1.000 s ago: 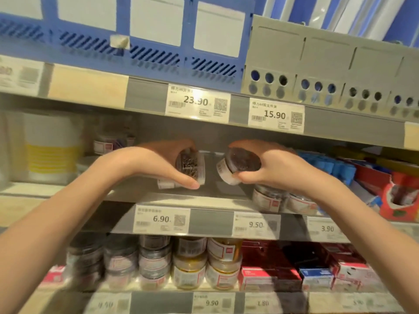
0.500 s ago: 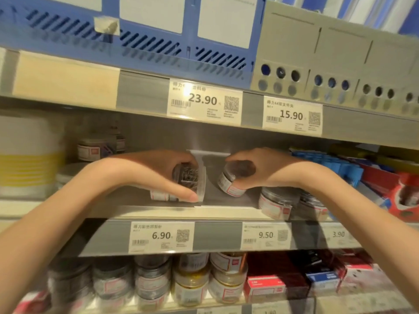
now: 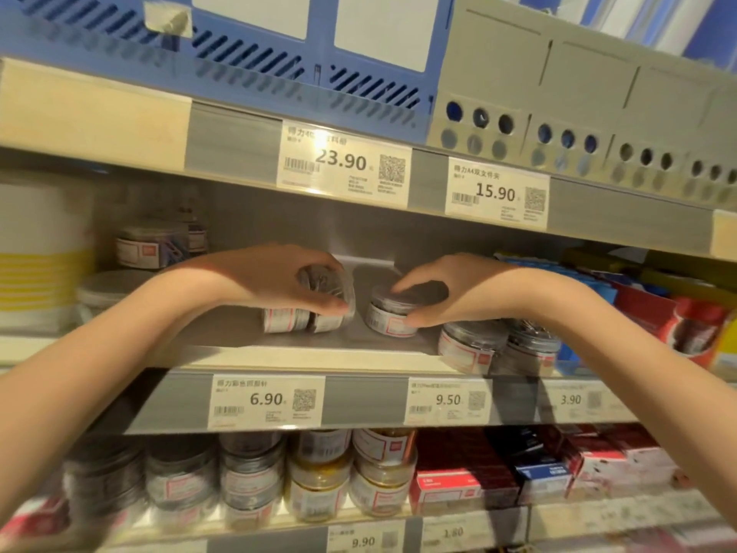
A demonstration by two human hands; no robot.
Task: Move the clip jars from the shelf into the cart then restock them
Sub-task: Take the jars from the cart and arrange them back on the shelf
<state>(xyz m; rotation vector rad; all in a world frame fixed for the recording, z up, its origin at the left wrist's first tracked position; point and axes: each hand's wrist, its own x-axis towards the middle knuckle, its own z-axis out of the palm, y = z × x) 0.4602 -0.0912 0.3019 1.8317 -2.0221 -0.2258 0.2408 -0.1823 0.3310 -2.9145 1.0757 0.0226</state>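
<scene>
- We find our left hand (image 3: 275, 279) on a tilted clip jar (image 3: 329, 291) at the middle of the middle shelf (image 3: 303, 355), with another jar (image 3: 285, 319) lying just below it.
- Just to its right, our right hand (image 3: 450, 289) rests on a second clip jar (image 3: 393, 315) standing on the same shelf.
- Right of that, at the shelf's front edge, we see two more jars (image 3: 470, 347) side by side.
- At the back left stands a further jar (image 3: 149, 247).
- Price tags (image 3: 265, 401) line the shelf's front edge.
- On the shelf below, stacked jars (image 3: 319, 476) lie left of boxes (image 3: 462, 476).
- File boxes (image 3: 578, 97) stand on the shelf above, to the right.
</scene>
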